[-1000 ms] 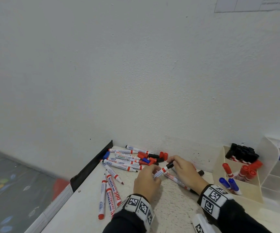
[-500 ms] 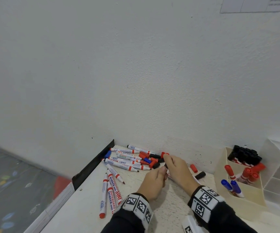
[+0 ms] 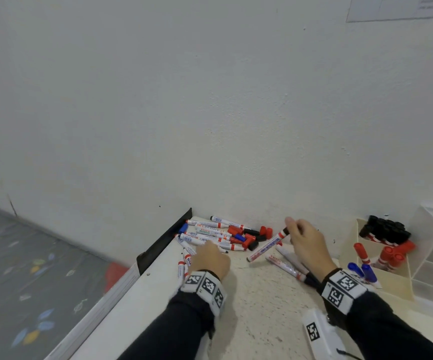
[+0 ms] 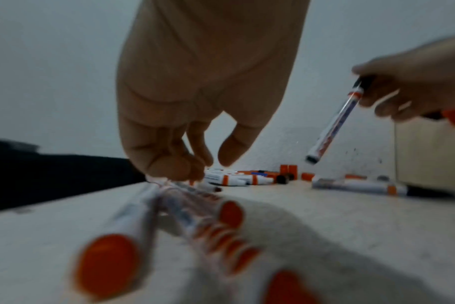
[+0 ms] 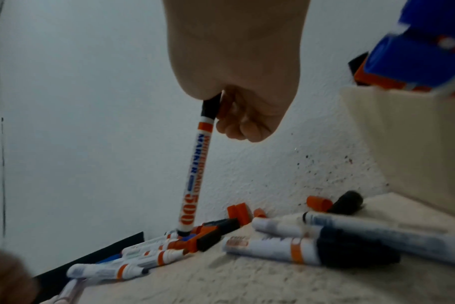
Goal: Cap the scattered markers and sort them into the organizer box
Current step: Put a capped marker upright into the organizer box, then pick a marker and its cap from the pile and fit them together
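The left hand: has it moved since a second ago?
Yes. The left hand has left the right hand and gone left, to the markers near the table edge.

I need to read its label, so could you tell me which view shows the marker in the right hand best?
The right wrist view: the marker hangs close, its print legible. The head view shows it small; the left wrist view, blurred.

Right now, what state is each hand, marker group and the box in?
Right hand: pinches the black-capped marker by its cap, lifted.
Left hand: down on the red markers, fingers curled; grip unclear.
Marker pile: lying uncapped by the wall.
Loose caps: red, black, off.
Organizer box: capped markers sorted by colour.
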Demonstrator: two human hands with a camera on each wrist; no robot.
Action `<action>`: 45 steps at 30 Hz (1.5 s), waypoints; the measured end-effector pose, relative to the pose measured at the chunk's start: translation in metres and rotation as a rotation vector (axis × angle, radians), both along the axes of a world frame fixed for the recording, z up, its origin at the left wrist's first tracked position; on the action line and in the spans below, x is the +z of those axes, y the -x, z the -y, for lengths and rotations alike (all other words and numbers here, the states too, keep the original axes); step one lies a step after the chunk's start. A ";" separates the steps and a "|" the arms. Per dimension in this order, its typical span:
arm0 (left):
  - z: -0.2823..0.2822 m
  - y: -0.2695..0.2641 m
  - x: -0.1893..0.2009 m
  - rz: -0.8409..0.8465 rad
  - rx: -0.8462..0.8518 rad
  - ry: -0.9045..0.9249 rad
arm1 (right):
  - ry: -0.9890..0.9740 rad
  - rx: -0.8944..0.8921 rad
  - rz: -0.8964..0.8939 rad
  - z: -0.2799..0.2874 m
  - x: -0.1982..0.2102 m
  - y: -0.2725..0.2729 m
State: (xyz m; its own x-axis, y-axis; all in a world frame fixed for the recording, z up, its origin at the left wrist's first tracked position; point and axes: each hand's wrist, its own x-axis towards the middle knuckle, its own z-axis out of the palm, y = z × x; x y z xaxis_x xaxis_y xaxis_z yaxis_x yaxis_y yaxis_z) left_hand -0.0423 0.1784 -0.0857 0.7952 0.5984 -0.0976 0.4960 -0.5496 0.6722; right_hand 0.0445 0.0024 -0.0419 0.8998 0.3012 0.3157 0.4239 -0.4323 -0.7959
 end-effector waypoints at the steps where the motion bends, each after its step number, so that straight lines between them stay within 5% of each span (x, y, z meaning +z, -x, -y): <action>1: -0.007 0.006 0.000 -0.110 0.026 -0.044 | -0.021 -0.034 0.011 0.005 0.003 -0.001; 4: -0.020 0.019 -0.008 -0.270 0.054 -0.164 | -0.085 -0.130 0.026 0.019 0.015 -0.004; 12: -0.014 0.019 -0.015 -0.122 0.002 -0.172 | -0.156 -0.380 0.124 0.079 0.055 -0.015; 17: -0.006 0.016 -0.009 -0.168 -0.016 -0.195 | -0.144 -0.580 0.199 0.129 0.073 -0.024; 28: 0.006 0.007 -0.008 -0.252 -0.107 -0.294 | 0.168 -0.487 0.257 0.137 0.046 -0.050; 31: 0.007 0.006 -0.004 -0.276 -0.105 -0.224 | 0.254 -0.525 0.265 0.132 0.044 -0.052; 38: 0.000 0.013 0.006 -0.138 0.101 0.102 | 0.640 -0.446 -0.022 0.117 0.037 -0.049; 45: -0.009 0.020 0.009 -0.006 0.201 0.280 | 0.529 -0.523 0.371 0.077 0.061 -0.043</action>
